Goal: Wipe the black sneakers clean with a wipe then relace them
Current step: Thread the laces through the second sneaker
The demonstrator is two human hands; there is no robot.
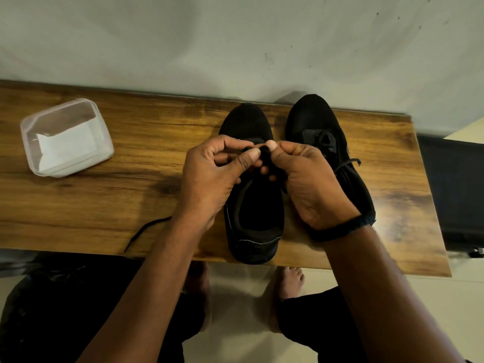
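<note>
Wood table (104, 195) against a pale wall, two black sneakers on it side by side, toes pointing away from us. Counts: 2 sneakers, 2 hands, 1 plastic box, 1 wristband, 2 bare feet on the floor under the table edge. We can't read any brand, label or writing on the sneakers or the box

Left sneaker (248, 121): heel at the near table edge, opening facing up, eyelet area hidden by our hands. Right sneaker (314, 113): just beside it, toe at the far edge, lace crossings visible over the tongue, one lace tip (349, 163) sticking out to its right side

Left hand (209, 176) and right hand (306, 187) meet above the left sneaker's tongue. Both are curled, thumb and forefinger of each pinching a black lace (263, 159) between them; other fingers are tucked in. Dark wristband (340, 229) on the right wrist

One loose lace end (146, 229) lies on the wood left of the left forearm, running to the near edge. Whether it joins the bit we pinch is hidden by the arm

Plastic box (28, 142): clear, open top, far left on the table, well apart from the sneakers. White wipes (68, 150) lie folded inside; we can't tell how many
</note>
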